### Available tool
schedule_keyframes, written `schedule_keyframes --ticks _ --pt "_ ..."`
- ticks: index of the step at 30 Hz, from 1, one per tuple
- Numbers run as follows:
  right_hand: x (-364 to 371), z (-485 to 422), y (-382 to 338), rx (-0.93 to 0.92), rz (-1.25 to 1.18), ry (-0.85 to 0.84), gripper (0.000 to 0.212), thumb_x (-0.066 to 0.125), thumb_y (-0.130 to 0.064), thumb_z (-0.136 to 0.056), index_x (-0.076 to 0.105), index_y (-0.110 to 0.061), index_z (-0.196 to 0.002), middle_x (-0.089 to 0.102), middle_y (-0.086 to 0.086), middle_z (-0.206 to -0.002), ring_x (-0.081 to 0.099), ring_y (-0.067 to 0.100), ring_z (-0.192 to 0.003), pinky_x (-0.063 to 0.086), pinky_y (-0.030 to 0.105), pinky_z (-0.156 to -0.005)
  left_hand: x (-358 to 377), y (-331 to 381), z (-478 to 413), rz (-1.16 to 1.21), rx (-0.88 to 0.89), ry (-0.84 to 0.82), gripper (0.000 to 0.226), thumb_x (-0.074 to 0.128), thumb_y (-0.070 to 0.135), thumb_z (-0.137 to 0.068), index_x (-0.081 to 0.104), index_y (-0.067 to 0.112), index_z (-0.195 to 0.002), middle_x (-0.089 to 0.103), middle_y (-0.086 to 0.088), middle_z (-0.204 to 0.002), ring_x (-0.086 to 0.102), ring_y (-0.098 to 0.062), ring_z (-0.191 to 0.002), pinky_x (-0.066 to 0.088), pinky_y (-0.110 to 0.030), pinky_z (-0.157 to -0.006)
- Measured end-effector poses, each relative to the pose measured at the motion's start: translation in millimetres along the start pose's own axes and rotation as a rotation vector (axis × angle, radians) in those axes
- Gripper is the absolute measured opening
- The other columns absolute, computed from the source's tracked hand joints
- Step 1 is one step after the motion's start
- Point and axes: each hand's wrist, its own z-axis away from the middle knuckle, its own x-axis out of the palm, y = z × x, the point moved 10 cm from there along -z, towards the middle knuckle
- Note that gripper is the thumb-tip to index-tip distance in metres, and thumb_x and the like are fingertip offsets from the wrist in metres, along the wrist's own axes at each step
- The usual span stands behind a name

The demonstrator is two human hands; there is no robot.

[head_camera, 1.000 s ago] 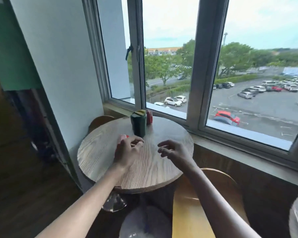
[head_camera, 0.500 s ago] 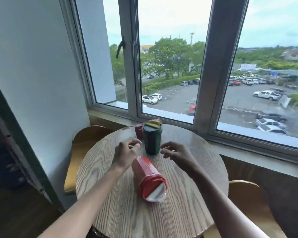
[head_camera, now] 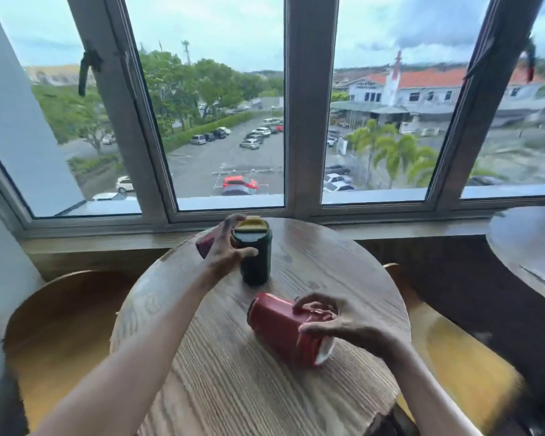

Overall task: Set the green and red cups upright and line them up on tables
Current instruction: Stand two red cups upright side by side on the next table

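Observation:
A dark green cup point(head_camera: 255, 262) with a yellow-topped lid stands upright on the round wooden table point(head_camera: 233, 388), toward the window. A red cup point(head_camera: 277, 325) lies on its side at the table's middle, its white-faced lid end pointing toward me. My right hand point(head_camera: 337, 322) wraps over that lid end, fingers on top and thumb at the near side. My left hand point(head_camera: 228, 245) reaches past the green cup's left side with its thumb across the cup. A second, darker red cup point(head_camera: 204, 245) shows tilted just behind that hand, mostly hidden; I cannot see whether the hand grips it.
Wooden chairs point(head_camera: 60, 316) point(head_camera: 460, 357) flank the table left and right. A second round table point(head_camera: 529, 247) stands at the far right. A window sill point(head_camera: 107, 240) and window frames run right behind the table.
My view has turned right and moved closer. My right hand dropped from beside the green cup onto the lying red cup. My left hand moved forward, up to the green cup's left side.

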Motion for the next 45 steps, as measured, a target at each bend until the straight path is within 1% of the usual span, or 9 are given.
schedule_keyframes --ticks 6,10,14,17,22,29,32,39,45 --pt "22.4 20.2 17.9 0.022 0.036 0.036 0.081 0.094 -0.025 -0.056 0.053 -0.045 -0.123 0.064 -0.011 -0.117 0.063 0.007 -0.108 0.048 0.026 -0.1 2.7 -7.8 -7.1 -0.067 0.108 -0.007 0.062 0.082 0.015 -0.059 0.059 0.015 -0.117 0.052 -0.007 -0.135 0.048 -0.018 -0.124 0.037 -0.016 -0.097" --pt "28.7 21.2 14.0 -0.025 0.101 0.146 0.081 0.09 -0.032 -0.059 0.045 -0.05 -0.124 0.045 -0.015 -0.127 0.058 0.009 -0.112 0.052 0.034 -0.1 0.3 -10.6 -6.3 -0.097 0.124 0.042 0.066 0.084 0.027 -0.057 0.061 0.02 -0.118 0.049 -0.011 -0.136 0.048 -0.021 -0.124 0.035 -0.022 -0.099" --pt "26.9 13.4 -6.1 -0.012 0.054 0.251 0.072 0.083 -0.031 -0.067 0.038 -0.036 -0.123 0.052 0.001 -0.116 0.062 0.012 -0.101 0.058 0.027 -0.082 0.3 -13.9 -4.9 -0.064 0.129 0.025 0.072 0.087 0.015 -0.064 0.055 0.021 -0.128 0.044 -0.011 -0.14 0.043 -0.022 -0.129 0.036 -0.032 -0.109" --pt "13.6 -4.4 -23.1 0.086 0.032 0.386 0.075 0.076 -0.051 -0.06 0.041 -0.025 -0.121 0.059 0.003 -0.111 0.061 0.011 -0.095 0.058 0.031 -0.082 -2.0 -21.4 -4.7 0.025 0.104 -0.02 0.085 0.082 0.013 -0.063 0.042 0.028 -0.137 0.044 -0.006 -0.143 0.046 -0.022 -0.13 0.039 -0.039 -0.111" --pt "-9.6 -45.4 -43.0 0.398 0.378 0.507 0.096 0.052 -0.082 -0.048 0.053 -0.021 -0.121 0.062 0.004 -0.116 0.063 0.026 -0.104 0.056 0.046 -0.086 -4.4 -30.3 -6.7 0.017 0.094 -0.043 0.084 0.08 0.002 -0.073 0.037 0.024 -0.142 0.052 0.003 -0.13 0.062 -0.015 -0.104 0.048 -0.016 -0.087" --pt "-7.6 -83.6 -75.3 0.444 0.693 0.5 0.091 0.049 -0.085 -0.062 0.061 -0.015 -0.118 0.066 0.01 -0.118 0.062 0.03 -0.109 0.046 0.034 -0.08 -7.5 -32.8 -7.4 0.035 0.141 -0.078 0.086 0.086 0.038 -0.064 0.039 0.036 -0.137 0.058 -0.003 -0.133 0.069 -0.023 -0.105 0.057 -0.047 -0.092" --pt "-2.2 -81.9 -72.8 0.436 0.707 0.423 0.105 0.046 -0.092 -0.059 0.055 -0.012 -0.126 0.059 0.013 -0.127 0.057 0.031 -0.116 0.048 0.039 -0.09 -8.3 -36.9 -9.4 0.027 0.142 -0.075 0.085 0.086 0.034 -0.068 0.038 0.037 -0.137 0.06 -0.002 -0.129 0.068 -0.02 -0.106 0.056 -0.047 -0.093" --pt "5.9 -71.9 -66.0 0.273 0.546 0.413 0.1 0.078 -0.059 -0.063 0.036 -0.015 -0.142 0.045 0.009 -0.135 0.048 0.029 -0.123 0.043 0.039 -0.1 -5.6 -39.9 -10.4 0.068 0.159 -0.081 0.082 0.085 0.024 -0.072 0.038 0.033 -0.138 0.06 0.002 -0.124 0.065 -0.014 -0.108 0.056 -0.028 -0.09" --pt "3.0 -75.4 -66.0 0.275 0.518 0.437 0.101 0.08 -0.06 -0.057 0.04 -0.013 -0.137 0.046 0.009 -0.131 0.05 0.028 -0.118 0.046 0.042 -0.1 -4.6 -43.0 -14.3 0.069 0.156 -0.114 0.08 0.084 0.018 -0.074 0.038 0.033 -0.138 0.06 -0.001 -0.125 0.066 -0.014 -0.107 0.055 -0.026 -0.088"
